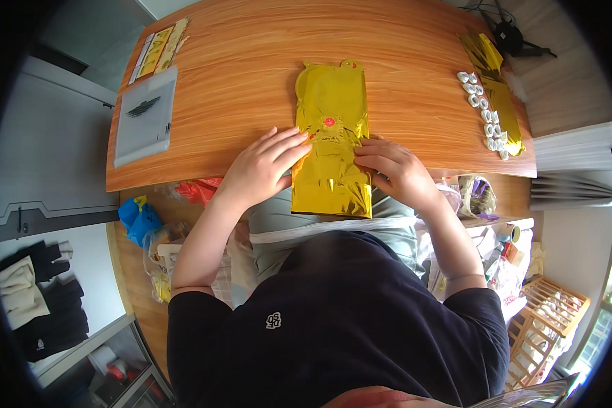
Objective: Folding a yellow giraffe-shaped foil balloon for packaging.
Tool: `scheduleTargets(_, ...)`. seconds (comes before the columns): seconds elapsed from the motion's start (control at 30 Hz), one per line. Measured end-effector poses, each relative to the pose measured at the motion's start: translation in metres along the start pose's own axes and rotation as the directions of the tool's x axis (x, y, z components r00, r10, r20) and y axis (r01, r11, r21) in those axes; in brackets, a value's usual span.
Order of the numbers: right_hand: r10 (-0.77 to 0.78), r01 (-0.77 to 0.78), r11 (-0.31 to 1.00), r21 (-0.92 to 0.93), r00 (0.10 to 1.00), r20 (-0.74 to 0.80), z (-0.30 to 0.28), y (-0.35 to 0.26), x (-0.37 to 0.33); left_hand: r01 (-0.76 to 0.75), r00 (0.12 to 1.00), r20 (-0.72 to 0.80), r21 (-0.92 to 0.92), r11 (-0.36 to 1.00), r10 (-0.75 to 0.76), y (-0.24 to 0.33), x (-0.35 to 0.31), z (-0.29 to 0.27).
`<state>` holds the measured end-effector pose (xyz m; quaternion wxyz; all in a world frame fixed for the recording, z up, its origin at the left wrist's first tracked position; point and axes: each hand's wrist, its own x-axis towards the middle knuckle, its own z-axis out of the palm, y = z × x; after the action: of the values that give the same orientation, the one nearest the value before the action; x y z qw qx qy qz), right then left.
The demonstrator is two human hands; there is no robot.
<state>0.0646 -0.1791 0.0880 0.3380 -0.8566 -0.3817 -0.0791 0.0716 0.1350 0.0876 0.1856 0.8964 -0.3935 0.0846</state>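
A flat, folded piece of shiny gold foil (330, 95) lies lengthwise on the wooden table in front of me, its near end hanging past the table edge over my lap. It has rounded tabs at its far end and a small round red sticker (329, 122) near the middle. My left hand (265, 166) rests along the foil's left edge, fingers stretched out and fingertips on the surface. On the opposite edge lies my right hand (396, 168), its fingers also extended and touching the foil. The undersides of both hands are hidden.
At the table's left stand a translucent plastic case (143, 129) with thin dark pieces on it and yellow-white printed sheets (158, 51). Along the right edge are several white rolls (488, 115) beside more gold foil (503, 112). Bags, including a blue one (139, 219), sit below.
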Motion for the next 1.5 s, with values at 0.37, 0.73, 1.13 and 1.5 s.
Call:
scheduleTargets(0.37,-0.109,0.104,0.982,-0.161,0.994,-0.025,0.002,0.0,-0.007,-0.158,0.978,-0.12,0.105,0.982,0.171,0.0,-0.011,0.017)
scheduleTargets(0.73,-0.161,0.151,0.967,-0.205,0.987,-0.03,0.004,0.004,-0.012,-0.14,0.985,-0.086,0.14,0.98,0.153,0.001,-0.01,0.013)
scheduleTargets(1.13,-0.171,0.165,0.972,-0.168,0.985,-0.022,0.004,0.006,-0.008,-0.08,0.99,-0.112,0.031,0.996,0.083,-0.002,-0.008,0.013)
scheduleTargets(1.5,0.51,-0.464,0.844,0.269,0.849,-0.136,0.011,-0.008,0.007,0.392,0.904,-0.006,-0.395,0.831,-0.428,0.008,0.015,0.0)
